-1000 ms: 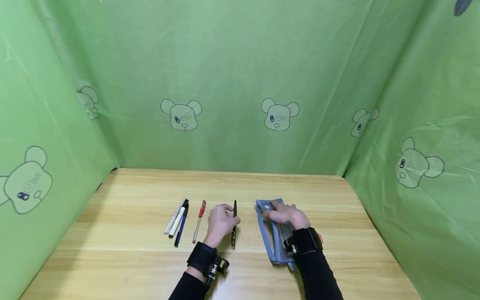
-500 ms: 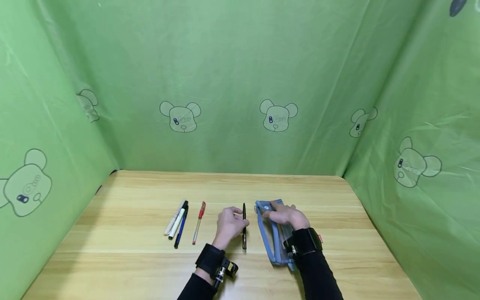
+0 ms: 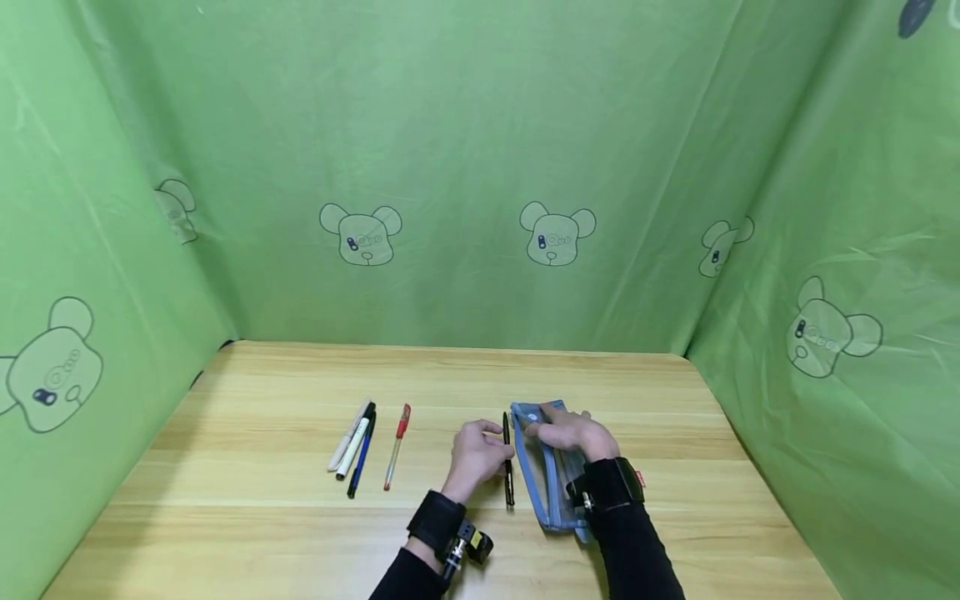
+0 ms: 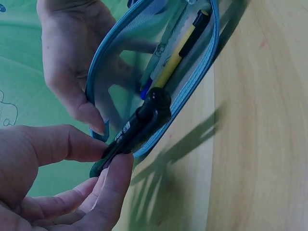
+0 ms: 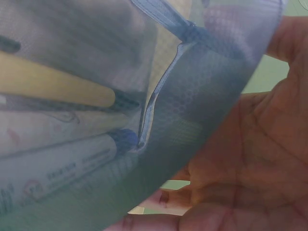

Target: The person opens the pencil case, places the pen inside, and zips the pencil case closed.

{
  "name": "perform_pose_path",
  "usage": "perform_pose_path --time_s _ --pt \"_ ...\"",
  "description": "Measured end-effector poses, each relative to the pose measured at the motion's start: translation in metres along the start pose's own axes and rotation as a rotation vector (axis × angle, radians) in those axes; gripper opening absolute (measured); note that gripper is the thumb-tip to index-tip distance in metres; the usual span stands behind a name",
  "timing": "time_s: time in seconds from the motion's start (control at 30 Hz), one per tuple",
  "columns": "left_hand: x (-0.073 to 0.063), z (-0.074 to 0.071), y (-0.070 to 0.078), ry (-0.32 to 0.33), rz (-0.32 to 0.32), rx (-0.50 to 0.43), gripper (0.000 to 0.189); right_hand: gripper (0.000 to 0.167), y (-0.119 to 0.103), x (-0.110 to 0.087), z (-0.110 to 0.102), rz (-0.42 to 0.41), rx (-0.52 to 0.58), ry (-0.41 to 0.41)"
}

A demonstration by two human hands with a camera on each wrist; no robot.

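Note:
Between thumb and fingers, my left hand (image 3: 476, 457) pinches a black pen (image 4: 139, 122). In the head view the pen stands roughly lengthwise, just left of the blue mesh pencil case (image 3: 553, 493); in the left wrist view its near end overlaps the unzipped mouth. My right hand (image 3: 577, 435) grips the case's upper part, thumb at the zipper rim and fingers behind the mesh. Inside the case lie a yellow pen (image 4: 179, 53) and a white marker with a blue end (image 5: 62, 168).
To the left on the wooden table (image 3: 225, 533) lie a red-capped pen (image 3: 397, 446), a blue pen with a black cap (image 3: 362, 454) and two white markers (image 3: 351, 450). Green curtains (image 3: 465, 300) with bear faces enclose the table's back and sides.
My left hand has carried the black pen rightward, from apart from the pencil case to right beside its left edge. My right hand and the case have stayed put.

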State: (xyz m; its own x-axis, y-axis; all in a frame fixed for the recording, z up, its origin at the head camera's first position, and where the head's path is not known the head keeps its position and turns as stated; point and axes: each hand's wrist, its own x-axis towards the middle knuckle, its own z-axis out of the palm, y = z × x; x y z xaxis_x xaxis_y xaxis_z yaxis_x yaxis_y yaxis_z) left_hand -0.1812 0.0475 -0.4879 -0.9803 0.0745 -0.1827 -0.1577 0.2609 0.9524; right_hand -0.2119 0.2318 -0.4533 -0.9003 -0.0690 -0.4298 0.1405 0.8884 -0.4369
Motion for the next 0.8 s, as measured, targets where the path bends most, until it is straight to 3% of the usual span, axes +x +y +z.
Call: perform_pose_path --time_s 0.47,0.8 --pt "0.0 0.018 -0.004 -0.049 -0.014 -0.1 0.04 0.081 0.002 0.001 0.0 -0.004 -0.001 -0.009" --pt "-0.002 0.025 -0.001 -0.043 -0.005 -0.095 0.041 0.081 0.0 0.001 -0.001 -0.001 0.001 -0.003"
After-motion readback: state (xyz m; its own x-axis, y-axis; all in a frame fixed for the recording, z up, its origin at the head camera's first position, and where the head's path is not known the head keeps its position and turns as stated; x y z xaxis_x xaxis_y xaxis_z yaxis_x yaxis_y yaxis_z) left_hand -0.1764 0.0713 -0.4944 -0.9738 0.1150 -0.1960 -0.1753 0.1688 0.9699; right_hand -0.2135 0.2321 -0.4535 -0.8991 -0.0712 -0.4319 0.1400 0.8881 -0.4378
